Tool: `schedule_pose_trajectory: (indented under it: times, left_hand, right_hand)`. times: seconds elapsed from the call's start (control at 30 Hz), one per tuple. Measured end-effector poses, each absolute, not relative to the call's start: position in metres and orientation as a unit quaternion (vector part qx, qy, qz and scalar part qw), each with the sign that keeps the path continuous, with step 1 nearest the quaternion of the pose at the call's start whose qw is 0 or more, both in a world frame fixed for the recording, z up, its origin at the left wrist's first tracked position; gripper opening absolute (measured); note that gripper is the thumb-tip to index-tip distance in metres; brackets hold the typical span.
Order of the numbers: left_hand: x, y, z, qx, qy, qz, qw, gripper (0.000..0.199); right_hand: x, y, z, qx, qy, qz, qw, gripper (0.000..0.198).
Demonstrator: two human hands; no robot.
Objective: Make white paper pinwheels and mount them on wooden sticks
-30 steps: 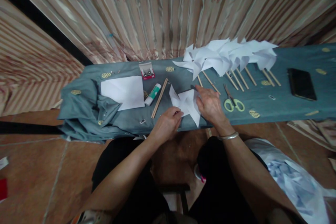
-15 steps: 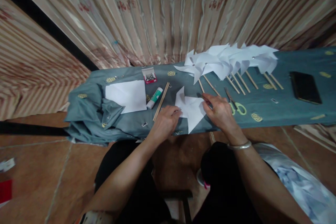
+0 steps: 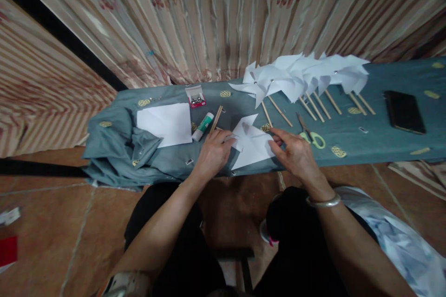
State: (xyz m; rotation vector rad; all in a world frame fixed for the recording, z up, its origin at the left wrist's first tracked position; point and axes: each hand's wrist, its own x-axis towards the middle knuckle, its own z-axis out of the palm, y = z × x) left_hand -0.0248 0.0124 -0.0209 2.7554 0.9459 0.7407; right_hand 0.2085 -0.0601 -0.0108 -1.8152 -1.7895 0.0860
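Observation:
A folded white paper pinwheel [image 3: 253, 146] lies on the cloth in front of me, its blades pointing several ways. My left hand [image 3: 215, 149] has its fingers closed on the blade at the left side. At the right edge, my right hand [image 3: 294, 151] touches the paper, thumb and forefinger apart. Two wooden sticks [image 3: 216, 118] lie just beyond my left hand, partly covered by it. Beside them is a green and white glue stick [image 3: 203, 126]. Scissors with light green handles [image 3: 312, 138] rest close to my right hand.
Finished white pinwheels on sticks [image 3: 296, 79] overlap along the back. Stacked white paper [image 3: 165, 124] and a small open box of metal pins [image 3: 196, 97] are on the left. A black phone [image 3: 404, 112] lies far right. Cloth [image 3: 114, 148] bunches at the left end.
The pinwheel has turned, so its lower blade now points down-left. My left hand has shifted slightly up and left, covering the sticks' lower ends. The right forefinger and thumb have spread.

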Motion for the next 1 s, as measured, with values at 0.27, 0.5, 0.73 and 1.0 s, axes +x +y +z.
schedule_pose_trajectory:
  times: [0.27, 0.5, 0.73, 1.0]
  left_hand:
    - [-0.024, 0.006, -0.018, 0.907, 0.314, 0.272, 0.065, 0.032]
    - [-0.014, -0.022, -0.016, 0.938, 0.232, 0.238, 0.094, 0.027]
    - [-0.010, -0.027, -0.022, 0.943, 0.248, 0.196, 0.102, 0.015]
    - [-0.012, -0.028, -0.018, 0.945, 0.253, 0.185, 0.090, 0.023]
  right_hand:
    - [0.204, -0.062, -0.008, -0.718, -0.618, 0.106, 0.301, 0.037]
    - [0.198, -0.066, -0.007, -0.731, -0.603, 0.144, 0.286, 0.039]
    - [0.198, -0.069, -0.010, -0.729, -0.602, 0.145, 0.290, 0.036]
    - [0.205, -0.072, -0.004, -0.630, -0.675, 0.095, 0.372, 0.035]
